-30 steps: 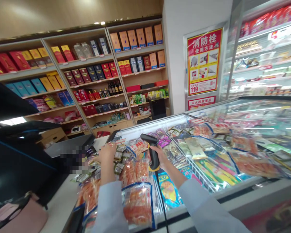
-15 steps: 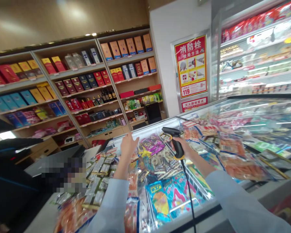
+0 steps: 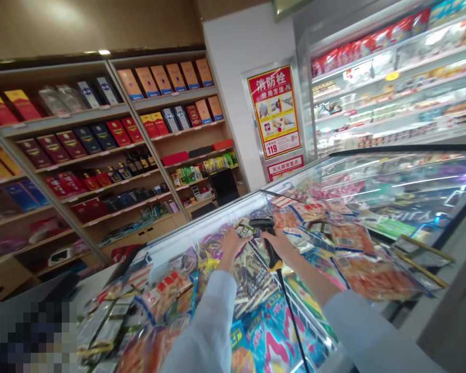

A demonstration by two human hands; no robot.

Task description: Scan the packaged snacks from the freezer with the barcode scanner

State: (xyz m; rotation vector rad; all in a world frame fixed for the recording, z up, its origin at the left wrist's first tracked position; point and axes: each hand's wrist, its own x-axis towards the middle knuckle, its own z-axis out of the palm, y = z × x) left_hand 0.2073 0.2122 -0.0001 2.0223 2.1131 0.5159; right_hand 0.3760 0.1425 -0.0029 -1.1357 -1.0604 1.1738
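Note:
My right hand (image 3: 281,247) is wrapped round the handle of a black and yellow barcode scanner (image 3: 267,235), whose black cord hangs down over the freezer. Just left of it, my left hand (image 3: 232,246) has its thumb and fingers at a small dark and gold packet (image 3: 244,228), close to the scanner's head. Beneath both hands lie dark packets (image 3: 252,274) and purple packets (image 3: 213,243). Blue and pink bags (image 3: 275,329) fill the near part of the freezer.
Orange-coloured packs (image 3: 351,235) lie on the right, and more packs (image 3: 166,292) on the left. A glass lid frame (image 3: 460,215) edges the freezer. Shelves of boxes (image 3: 97,137) stand behind, with a fire hydrant notice (image 3: 275,111) on the wall. A chilled display (image 3: 396,98) is at the back right.
The view has swung to the right. My left hand has moved toward the scanner and closed on a small packet. The scanner stays in my right hand.

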